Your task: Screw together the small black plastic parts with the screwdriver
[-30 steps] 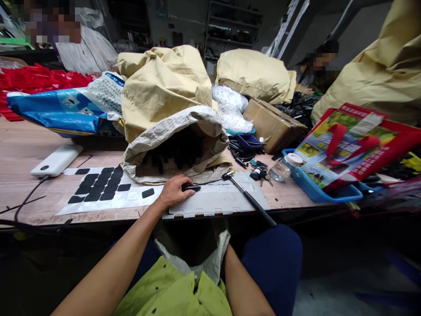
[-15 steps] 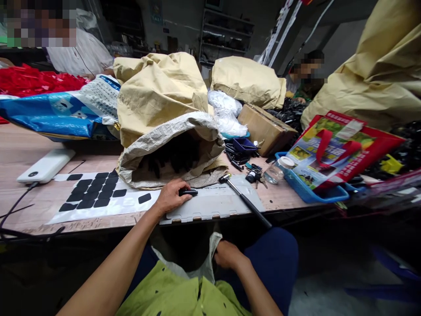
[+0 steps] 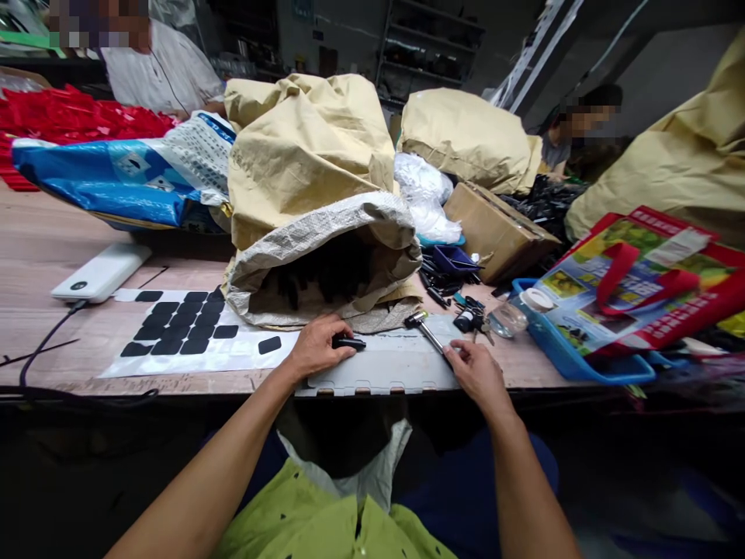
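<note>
My left hand (image 3: 319, 346) is closed around a short black rod-like piece (image 3: 349, 343), holding it against the grey board (image 3: 401, 361) at the table edge. My right hand (image 3: 478, 373) has its fingers on the handle of a small hammer (image 3: 427, 332); the rest of the handle is hidden under the hand. The hammer's head lies on the board, pointing away from me. Right behind my left hand gapes the mouth of a large sack (image 3: 273, 256), with dark pieces inside. In my lap a whitish bag (image 3: 384, 466) hangs open below the table edge.
Left of the board lies a white sheet with several black pads (image 3: 186, 326), and beyond it a white power bank (image 3: 102, 272) with a cable. To the right are keys (image 3: 486, 330), a clear jar (image 3: 509, 318) and a blue basket (image 3: 559, 349). Two people sit behind the sacks.
My right hand has come up from the bag in my lap to the hammer's handle. My left hand keeps the black piece on the board. The view has shifted slightly.
</note>
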Tool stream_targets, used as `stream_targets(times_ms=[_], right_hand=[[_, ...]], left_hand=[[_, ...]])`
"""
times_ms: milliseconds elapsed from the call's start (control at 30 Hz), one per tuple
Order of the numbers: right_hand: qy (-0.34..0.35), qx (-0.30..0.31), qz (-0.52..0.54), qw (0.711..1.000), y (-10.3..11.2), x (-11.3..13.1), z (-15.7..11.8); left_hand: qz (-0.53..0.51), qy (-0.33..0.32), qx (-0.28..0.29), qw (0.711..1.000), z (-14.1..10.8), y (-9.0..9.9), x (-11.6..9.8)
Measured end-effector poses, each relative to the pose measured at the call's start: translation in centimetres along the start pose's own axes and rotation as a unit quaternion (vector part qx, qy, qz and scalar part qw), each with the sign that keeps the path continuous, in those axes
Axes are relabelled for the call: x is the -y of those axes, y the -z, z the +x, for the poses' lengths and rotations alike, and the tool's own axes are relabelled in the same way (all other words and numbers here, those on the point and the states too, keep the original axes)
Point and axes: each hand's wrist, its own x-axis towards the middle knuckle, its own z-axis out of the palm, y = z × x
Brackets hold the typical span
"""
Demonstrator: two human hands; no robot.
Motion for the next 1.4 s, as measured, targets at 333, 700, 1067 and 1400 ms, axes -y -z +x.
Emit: stream_targets(times_ms=[333, 700, 1067, 1400], right_hand=[[0.054, 0.014, -0.033, 0.998, 0.4, 1.3, -2.7], [0.047, 0.083, 0.189, 0.977, -2.9, 9.1, -12.3], [0.192, -0.002, 0.073, 0.979, -5.3, 11.6, -12.7], [0.130, 0.006, 0.045, 0.990, -4.6, 10.9, -12.9]], left_hand=[[0.012, -0.019, 0.007, 1.000, 0.1, 0.0, 0.1], [-0.005, 0.000, 0.022, 1.000, 0.3, 0.0, 0.3], [-0.008, 0.028, 0.026, 0.999, 0.5, 0.3, -0.1], [-0.019, 0.036, 0.014, 0.999, 0.4, 0.0, 0.0]])
